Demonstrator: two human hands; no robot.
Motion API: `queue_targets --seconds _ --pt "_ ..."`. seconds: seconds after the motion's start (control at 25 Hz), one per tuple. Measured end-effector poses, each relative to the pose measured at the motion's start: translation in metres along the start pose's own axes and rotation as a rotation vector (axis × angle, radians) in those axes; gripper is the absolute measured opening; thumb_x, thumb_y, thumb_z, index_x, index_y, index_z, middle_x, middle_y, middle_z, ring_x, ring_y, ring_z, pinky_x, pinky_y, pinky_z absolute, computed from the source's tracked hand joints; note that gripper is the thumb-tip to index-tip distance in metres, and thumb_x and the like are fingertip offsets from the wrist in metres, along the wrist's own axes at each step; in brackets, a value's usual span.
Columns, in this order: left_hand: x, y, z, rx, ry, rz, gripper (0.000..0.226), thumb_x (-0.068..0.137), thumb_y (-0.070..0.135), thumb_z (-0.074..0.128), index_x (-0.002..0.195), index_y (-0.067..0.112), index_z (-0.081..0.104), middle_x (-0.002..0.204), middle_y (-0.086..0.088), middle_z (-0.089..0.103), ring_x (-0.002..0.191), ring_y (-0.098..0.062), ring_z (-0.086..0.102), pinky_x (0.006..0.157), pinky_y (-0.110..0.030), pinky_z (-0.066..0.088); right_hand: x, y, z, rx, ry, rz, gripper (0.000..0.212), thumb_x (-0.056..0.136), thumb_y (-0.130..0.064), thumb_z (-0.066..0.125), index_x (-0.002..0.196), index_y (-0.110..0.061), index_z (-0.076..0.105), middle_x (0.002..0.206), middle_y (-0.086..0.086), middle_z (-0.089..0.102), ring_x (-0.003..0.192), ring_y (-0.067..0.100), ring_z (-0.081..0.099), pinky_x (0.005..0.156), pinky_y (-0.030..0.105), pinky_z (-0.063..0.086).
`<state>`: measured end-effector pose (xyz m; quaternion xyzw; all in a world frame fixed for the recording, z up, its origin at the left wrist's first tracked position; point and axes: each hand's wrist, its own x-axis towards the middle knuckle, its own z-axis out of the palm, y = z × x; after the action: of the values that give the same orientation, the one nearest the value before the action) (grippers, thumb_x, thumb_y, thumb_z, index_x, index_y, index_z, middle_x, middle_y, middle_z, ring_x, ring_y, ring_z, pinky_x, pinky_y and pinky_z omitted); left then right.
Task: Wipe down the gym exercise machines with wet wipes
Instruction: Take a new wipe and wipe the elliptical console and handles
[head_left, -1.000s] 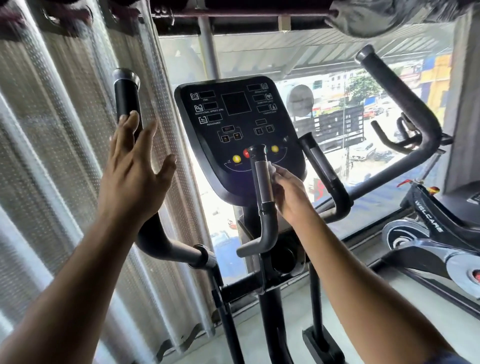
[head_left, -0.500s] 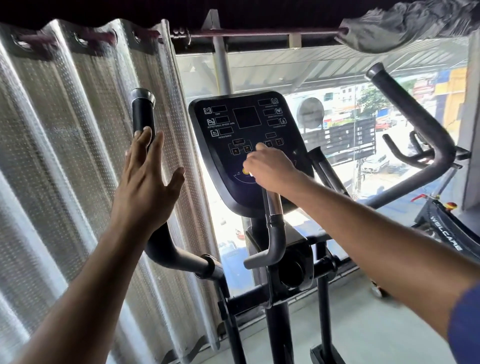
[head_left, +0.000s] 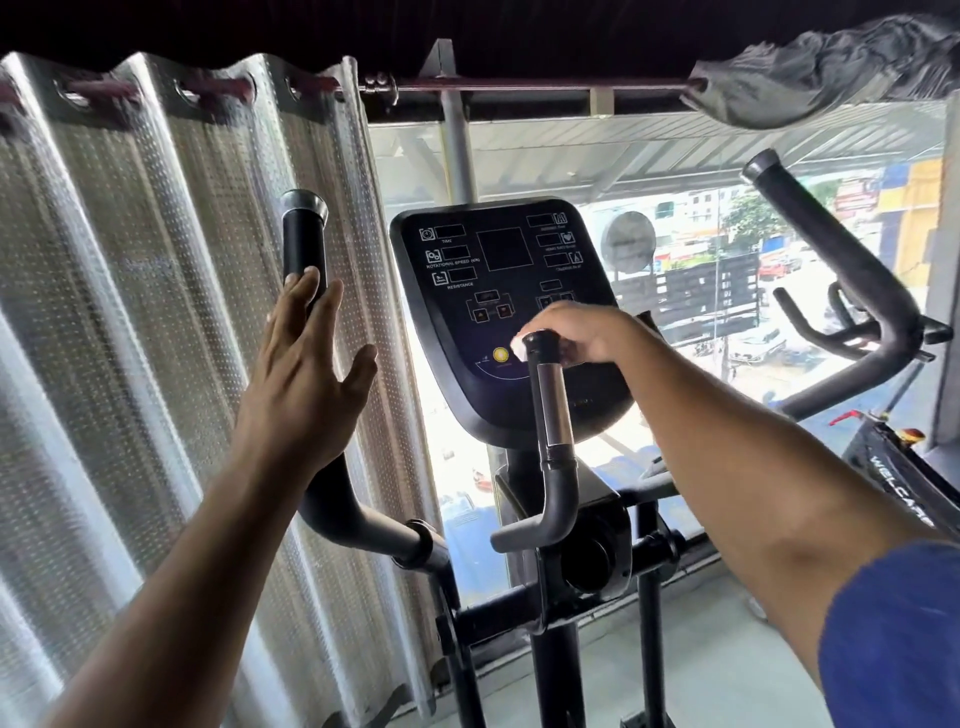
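Note:
A black elliptical machine stands before the window, its console (head_left: 498, 291) tilted toward me. My left hand (head_left: 306, 374) lies flat with straight fingers against the tall left handle (head_left: 304, 239). My right hand (head_left: 582, 332) curls over the top of the short inner grip (head_left: 553, 410) in front of the console, and a bit of white wet wipe (head_left: 518, 345) shows under its fingers. The long right handle (head_left: 852, 280) curves up at the right.
A silvery perforated curtain (head_left: 156, 312) hangs at the left on a rod. The window (head_left: 675, 234) behind shows a street. A second black machine (head_left: 898, 473) stands at the right. Grey cloth (head_left: 821, 78) drapes over the rod at top right. Grey floor lies below.
My right hand rose from the side of the inner grip to its top, passing over the console, with the wipe. The view tilted and shifted. My left hand stayed on the left handle.

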<state>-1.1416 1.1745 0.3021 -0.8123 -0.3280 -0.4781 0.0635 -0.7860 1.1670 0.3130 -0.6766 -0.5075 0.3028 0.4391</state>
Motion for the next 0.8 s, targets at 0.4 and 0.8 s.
queue_targets --seconds 0.4,0.8 --pt "0.004 0.003 -0.001 -0.048 0.029 -0.024 0.054 0.101 0.026 0.064 0.152 0.015 0.050 0.169 -0.001 0.025 0.158 -0.016 0.018 0.119 -0.027 0.017 -0.090 0.112 0.105 0.713 0.356 -0.085 0.030 0.102 -0.010 0.046 0.105 0.004 0.072 0.089 0.019 0.074 0.066 0.020 0.067 0.055 0.026 0.053" --pt "0.007 0.006 -0.003 0.009 -0.028 -0.035 0.052 0.103 0.031 0.061 0.152 0.016 0.050 0.171 -0.001 0.019 0.160 -0.017 0.011 0.123 -0.046 0.025 -0.055 0.069 0.071 0.301 0.729 -0.426 0.015 0.098 -0.019 0.063 0.109 -0.015 0.073 0.104 -0.005 0.071 0.094 0.004 0.065 0.087 0.025 0.053"
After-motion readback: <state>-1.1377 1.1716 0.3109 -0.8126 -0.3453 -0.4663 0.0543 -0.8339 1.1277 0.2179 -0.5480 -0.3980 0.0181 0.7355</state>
